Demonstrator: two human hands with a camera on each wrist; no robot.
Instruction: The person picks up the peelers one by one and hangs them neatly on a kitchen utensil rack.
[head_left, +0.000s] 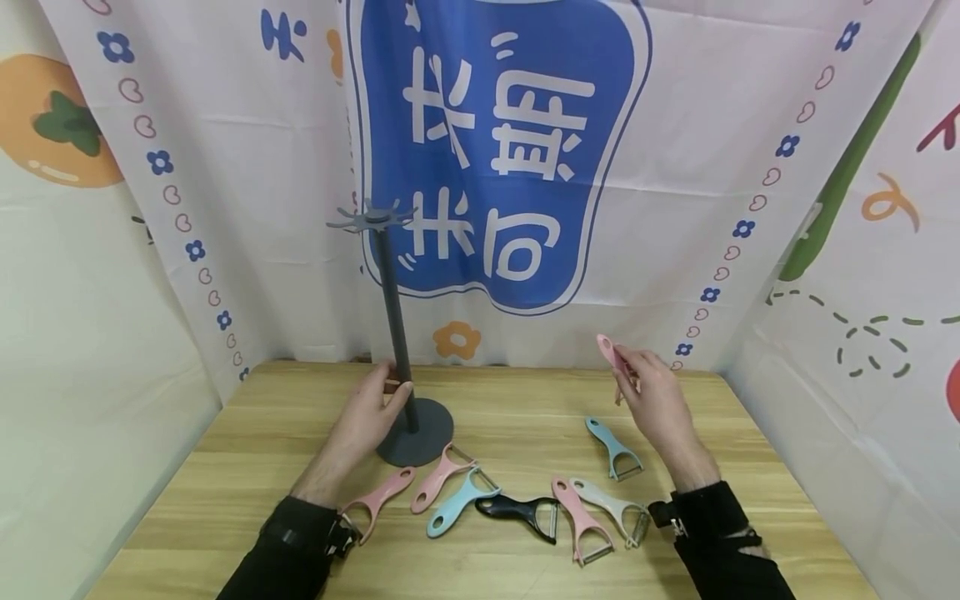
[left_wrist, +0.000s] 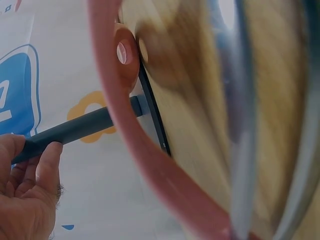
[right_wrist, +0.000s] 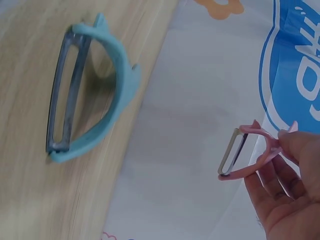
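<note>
Right wrist view, pink peeler (right_wrist: 271,150), pinched between fingers (right_wrist: 260,195) (blade (right_wrist: 228,151) beyond)

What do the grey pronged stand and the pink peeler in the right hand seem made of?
Grey pronged stand: painted metal or plastic; even matte grey fits both. Pink peeler: likely smooth plastic, uniformly coloured; its blade probably metal, thin, slotted.

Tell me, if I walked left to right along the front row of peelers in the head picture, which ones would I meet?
First pink peeler → second pink peeler → light blue peeler → black peeler → third pink peeler → white peeler.
</note>
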